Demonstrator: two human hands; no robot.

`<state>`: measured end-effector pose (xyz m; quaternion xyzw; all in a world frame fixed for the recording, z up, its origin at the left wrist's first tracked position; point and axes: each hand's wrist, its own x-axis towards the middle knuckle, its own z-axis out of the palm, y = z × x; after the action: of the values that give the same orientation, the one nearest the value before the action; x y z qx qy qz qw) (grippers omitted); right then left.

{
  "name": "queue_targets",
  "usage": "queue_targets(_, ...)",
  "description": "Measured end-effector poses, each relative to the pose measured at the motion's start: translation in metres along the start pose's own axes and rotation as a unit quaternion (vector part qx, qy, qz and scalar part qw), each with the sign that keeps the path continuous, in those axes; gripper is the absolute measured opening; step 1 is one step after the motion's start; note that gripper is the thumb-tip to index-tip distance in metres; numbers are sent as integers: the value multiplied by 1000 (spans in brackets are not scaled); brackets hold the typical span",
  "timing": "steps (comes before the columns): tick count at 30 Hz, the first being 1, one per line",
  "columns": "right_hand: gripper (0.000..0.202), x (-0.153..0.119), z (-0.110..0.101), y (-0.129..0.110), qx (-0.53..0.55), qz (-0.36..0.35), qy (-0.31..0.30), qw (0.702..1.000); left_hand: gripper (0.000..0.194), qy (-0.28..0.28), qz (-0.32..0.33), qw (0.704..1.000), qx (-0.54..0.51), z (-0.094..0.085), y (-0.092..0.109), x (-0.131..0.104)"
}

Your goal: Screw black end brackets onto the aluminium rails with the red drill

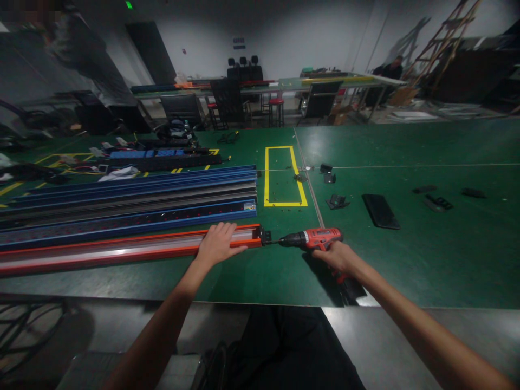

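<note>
My right hand (340, 259) is wrapped round the grip of a red and black cordless drill (324, 236). The drill lies level and points left, its bit meeting the small black end piece (266, 236) on a long red-orange rail (162, 250). Near that same end, my left hand (218, 244) lies across the rail, fingers bent over its far edge and thumb stretched along the near side. A pale strip runs inside the rail, which leaves the view at the left. The drill's base is partly hidden by my right hand and in shadow.
Blue and dark rails (195, 214) lie behind the red one. Tiny screws are scattered about a yellow tape rectangle (266, 176). To the right are a black flat slab (381, 211) and small black parts (337, 201). A person (93, 59) stands far left; another sits far right.
</note>
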<state>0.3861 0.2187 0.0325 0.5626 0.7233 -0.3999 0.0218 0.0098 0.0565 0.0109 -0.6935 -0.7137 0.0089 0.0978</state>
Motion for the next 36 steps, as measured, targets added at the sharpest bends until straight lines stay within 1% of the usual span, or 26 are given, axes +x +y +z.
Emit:
queue_targets(3,33,-1,0,-1,0,4,-2,1000,83,1,-1,1000,-9,1,0,0)
queue_targets(11,30,-2,-1,-1,-10,-15,11,1000,81,9,-7,1000,-17,0,0,0)
queue_targets(17,30,-6,-3,-7,-16,-9,5,1000,84,-3,-7,1000,-7,-3,2,0)
queue_targets(28,31,-3,0,-3,8,7,4,1000,81,11,-5,1000,-14,0,1,0)
queue_targets(36,31,-3,-1,-2,-10,-9,5,1000,83,7,-4,1000,-3,-1,1,-1)
